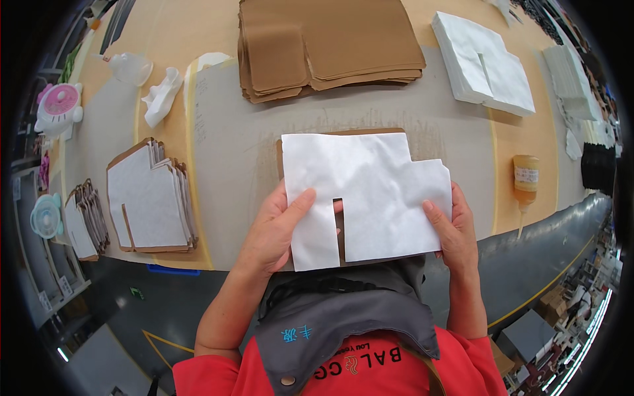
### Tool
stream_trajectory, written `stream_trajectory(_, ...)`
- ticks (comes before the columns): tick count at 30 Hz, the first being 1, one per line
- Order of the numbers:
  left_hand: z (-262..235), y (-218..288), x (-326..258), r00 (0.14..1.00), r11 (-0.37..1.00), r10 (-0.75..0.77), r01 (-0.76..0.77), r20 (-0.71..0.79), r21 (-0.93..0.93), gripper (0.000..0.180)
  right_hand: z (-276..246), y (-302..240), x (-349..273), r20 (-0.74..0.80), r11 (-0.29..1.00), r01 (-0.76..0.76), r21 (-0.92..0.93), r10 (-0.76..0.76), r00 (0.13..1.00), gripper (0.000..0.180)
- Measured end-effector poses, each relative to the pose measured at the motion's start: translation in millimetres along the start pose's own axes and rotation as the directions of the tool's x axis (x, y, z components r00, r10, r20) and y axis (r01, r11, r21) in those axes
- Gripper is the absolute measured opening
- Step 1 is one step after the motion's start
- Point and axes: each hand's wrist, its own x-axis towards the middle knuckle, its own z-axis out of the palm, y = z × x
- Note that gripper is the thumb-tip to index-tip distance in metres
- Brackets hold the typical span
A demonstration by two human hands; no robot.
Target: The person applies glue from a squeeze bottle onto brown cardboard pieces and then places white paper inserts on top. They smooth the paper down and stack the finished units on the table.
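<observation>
Far left: pink-and-white device (pixel 58 102) with round grille, at left side of gray-and-tan table (pixel 224 171); nearer, round pale-blue item (pixel 46 216).

Next: narrow stack of white-and-brown pieces (pixel 79 228) by near edge. Just beside, larger white-and-brown stack (pixel 142 191): shows slot at lower edge and notch at upper right, layers uneven along right side. Beyond: translucent container (pixel 131 68), narrow tip toward left; crumpled white cloth (pixel 161 98) just to right.

Left hand (pixel 271 224): grips left part of white sheet (pixel 389 204), thumb on top face, other fingers underneath. Skin visible through slot of sheet.

Center, far side: thick brown stack (pixel 363 39), slot in near side, layers slightly offset.

Center, near side: white sheet, held between both hands at near edge of table, before torso. Has slot open at lower edge, left of middle, and stepped notch at upper right; ripples faintly. Brown piece (pixel 376 131) beneath, showing along top and left edges. Contact of brown piece with table: cannot tell.

Right hand (pixel 459 228): grips right edge of sheet, thumb on top, fingers behind.

Right: slotted white stack (pixel 485 63) on far side; nearer, amber bottle (pixel 526 178), nozzle toward near edge. Far right: second white stack (pixel 569 79); below, black bundle (pixel 598 165).
</observation>
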Motion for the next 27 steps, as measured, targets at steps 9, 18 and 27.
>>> stream_trajectory(9,-6.1,3.1,-4.3,0.979,0.920,0.199,-0.173,-0.040,0.351,0.049,0.8,-3.2,-1.5,-0.009,1.000,-0.021,-0.017,0.021,1.000,0.039)
stream_trajectory(18,-6.0,1.2,-9.5,0.922,0.699,0.360,-0.165,-0.142,0.696,0.067,2.7,3.5,0.3,-0.030,1.000,0.027,0.014,-0.027,0.999,0.038)
stream_trajectory(27,-8.1,0.0,-10.0,0.904,0.542,0.420,-0.183,-0.076,0.820,0.053,4.3,3.6,-0.8,-0.041,0.999,0.047,0.012,-0.046,0.998,0.039)
